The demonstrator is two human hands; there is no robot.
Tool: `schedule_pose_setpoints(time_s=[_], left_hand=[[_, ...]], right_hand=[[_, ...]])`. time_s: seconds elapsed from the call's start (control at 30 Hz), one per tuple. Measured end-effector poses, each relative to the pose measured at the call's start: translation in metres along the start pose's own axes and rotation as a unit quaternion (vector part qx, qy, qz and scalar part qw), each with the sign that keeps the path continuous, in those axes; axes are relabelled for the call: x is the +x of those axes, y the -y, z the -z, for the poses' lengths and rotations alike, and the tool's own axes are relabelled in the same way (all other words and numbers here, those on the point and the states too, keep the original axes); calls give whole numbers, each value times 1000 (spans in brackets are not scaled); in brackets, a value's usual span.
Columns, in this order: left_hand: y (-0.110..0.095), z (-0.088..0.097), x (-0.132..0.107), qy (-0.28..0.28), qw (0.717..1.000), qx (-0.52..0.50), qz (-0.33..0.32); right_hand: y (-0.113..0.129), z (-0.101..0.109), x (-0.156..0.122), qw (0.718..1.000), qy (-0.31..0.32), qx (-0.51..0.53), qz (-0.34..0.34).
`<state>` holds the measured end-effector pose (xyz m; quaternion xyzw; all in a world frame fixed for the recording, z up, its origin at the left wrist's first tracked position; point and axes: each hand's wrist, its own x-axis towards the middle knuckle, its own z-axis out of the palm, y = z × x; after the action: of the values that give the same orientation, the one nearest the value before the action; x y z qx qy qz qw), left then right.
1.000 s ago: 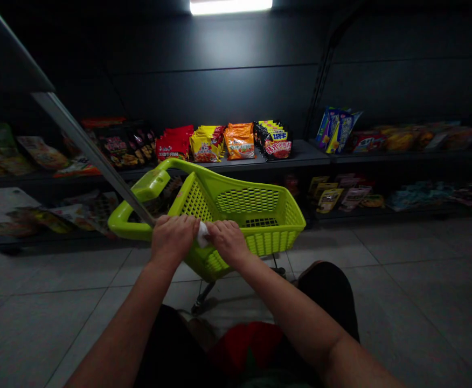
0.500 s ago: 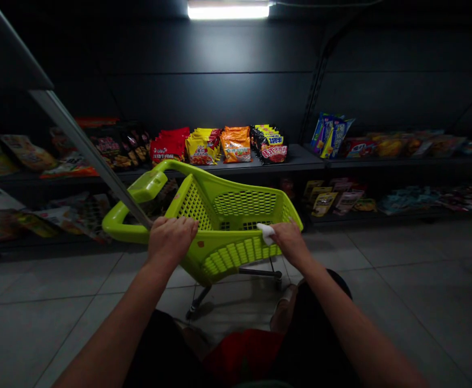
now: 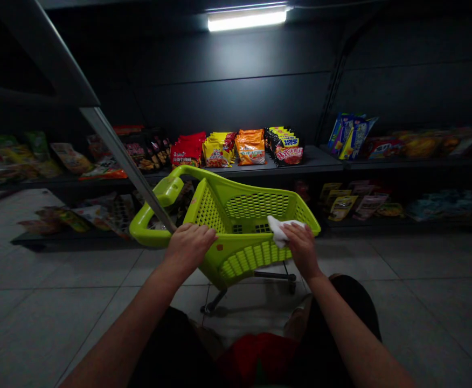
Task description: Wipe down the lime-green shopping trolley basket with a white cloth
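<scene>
A lime-green plastic shopping cart [image 3: 240, 237] stands side-on before me, its perforated basket showing no goods inside. My left hand [image 3: 191, 246] is closed over the near rim, close to the handle end. Farther right along that rim, my right hand [image 3: 302, 249] presses a white cloth [image 3: 277, 231] against the edge, fingers closed on it. A grey metal pole [image 3: 126, 153] slants from the upper left down to the cart beside my left hand; its lower end is partly hidden there.
Behind the cart runs a dark shelf [image 3: 314, 157] with red, yellow, orange and black snack packets [image 3: 251, 148]. Blue packets [image 3: 351, 137] stand farther right. More bags [image 3: 341, 207] lie on the lower shelf. My knees flank the cart over a tiled floor [image 3: 98, 280].
The view has shifted, so cart and shelves sit farther right. The white cloth now shows more, spread under my right hand's fingers. My left hand keeps its grip on the rim.
</scene>
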<state>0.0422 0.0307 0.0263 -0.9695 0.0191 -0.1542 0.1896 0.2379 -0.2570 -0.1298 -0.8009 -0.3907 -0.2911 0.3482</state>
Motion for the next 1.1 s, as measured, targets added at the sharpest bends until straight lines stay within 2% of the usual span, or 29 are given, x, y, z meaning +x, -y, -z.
schedule_pose_setpoints(time_s=[0.07, 0.1, 0.17, 0.23, 0.33, 0.37, 0.43, 0.53, 0.63, 0.7, 0.77, 0.83, 0.93, 0.97, 1.03, 1.1], left_hand=[[-6, 6, 4, 45, 999, -13, 20], [-11, 9, 7, 62, 998, -18, 27], [-22, 14, 16, 82, 996, -29, 37], [-34, 16, 26, 88, 994, -37, 46], [-52, 16, 42, 90, 993, -42, 63], [-57, 15, 47, 88, 993, -41, 68], [-65, 15, 54, 86, 992, -38, 79], [-70, 17, 56, 90, 992, -33, 82], [-70, 22, 55, 111, 991, -30, 75], [-69, 25, 57, 132, 988, -32, 75], [-66, 26, 62, 152, 985, -38, 69], [-61, 25, 68, 167, 983, -44, 59], [-55, 21, 74, 177, 982, -45, 49], [-53, 20, 75, 177, 982, -44, 47], [-51, 18, 75, 174, 983, -45, 44], [-51, 17, 75, 168, 984, -46, 44]], right_hand=[[-17, 1, -8, 991, -98, 14, -85], [-15, -5, -9, 980, -145, 27, -133], [7, -25, -8, 953, -211, 62, -210], [48, -53, -5, 940, -219, 113, -234], [112, -93, -9, 944, -154, 205, -206], [127, -101, -13, 946, -131, 231, -188], [141, -106, -20, 944, -87, 276, -160], [136, -94, -22, 933, -34, 333, -129], [130, -85, -14, 929, -54, 346, -122], [131, -91, -16, 938, -35, 327, -112], [130, -103, -34, 948, 34, 303, -88], [122, -114, -65, 953, 126, 265, -79], [107, -120, -108, 946, 220, 214, -107], [106, -118, -114, 946, 220, 202, -127], [112, -114, -109, 953, 173, 209, -134], [127, -112, -84, 965, 114, 222, -79]])
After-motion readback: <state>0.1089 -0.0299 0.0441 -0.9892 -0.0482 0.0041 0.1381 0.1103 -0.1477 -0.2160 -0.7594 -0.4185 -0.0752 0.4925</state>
